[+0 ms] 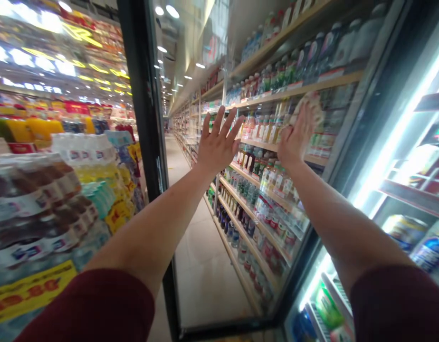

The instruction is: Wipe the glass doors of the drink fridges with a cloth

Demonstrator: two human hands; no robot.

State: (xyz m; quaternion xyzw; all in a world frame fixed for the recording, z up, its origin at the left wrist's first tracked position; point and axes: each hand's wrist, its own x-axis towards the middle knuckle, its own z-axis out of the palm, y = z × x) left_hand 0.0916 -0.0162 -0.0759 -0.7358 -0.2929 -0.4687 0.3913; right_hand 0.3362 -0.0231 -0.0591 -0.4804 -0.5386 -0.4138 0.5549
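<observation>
I face an open glass fridge door (191, 266) with a black frame. My left hand (217, 142) lies flat against the glass, fingers spread, holding nothing. My right hand (296, 137) is pressed to the glass further right, with a crumpled whitish cloth (312, 104) under its fingers. Both arms are stretched out in dark red sleeves.
The lit fridge interior (394, 156) at the right holds cans (431, 251) and packets on wire shelves. Through the glass I see a tiled aisle (205, 270) and long shelves of bottles (262, 213). Wrapped packs of bottled drinks (44, 199) with a yellow price sign stand at the left.
</observation>
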